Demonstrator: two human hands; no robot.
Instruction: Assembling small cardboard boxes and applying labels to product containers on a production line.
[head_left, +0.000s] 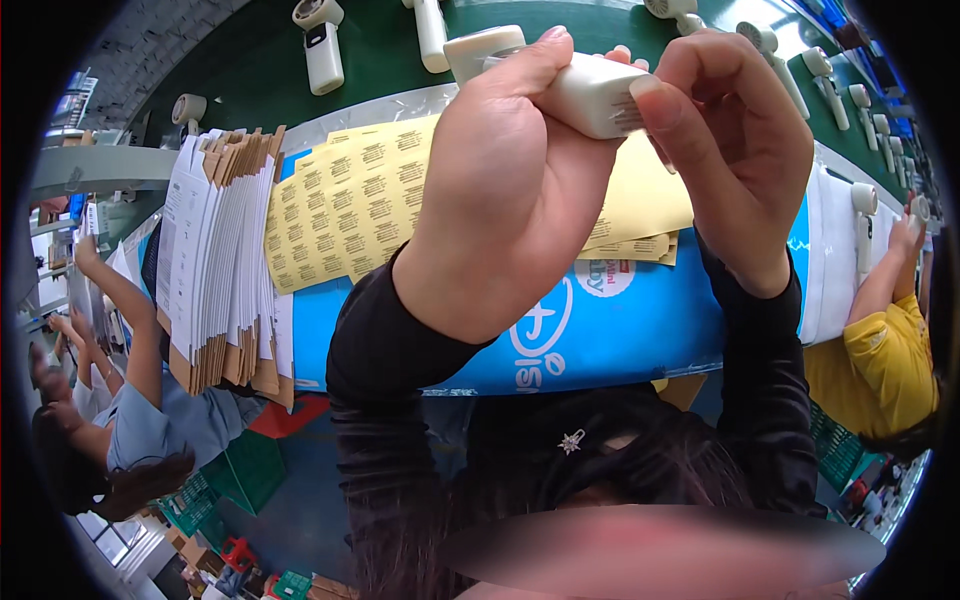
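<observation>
My left hand grips a small white plastic device, raised close to the camera. My right hand pinches the device's right end, where a small label with dark bars shows. Both forearms wear black sleeves. Beneath the hands lie yellow sheets of small printed stickers on a blue-covered work surface.
A stack of flat folded cartons stands left of the sticker sheets. Several white hand-held devices lie on a green conveyor belt beyond. A person in a light blue top sits at left; a person in yellow at right.
</observation>
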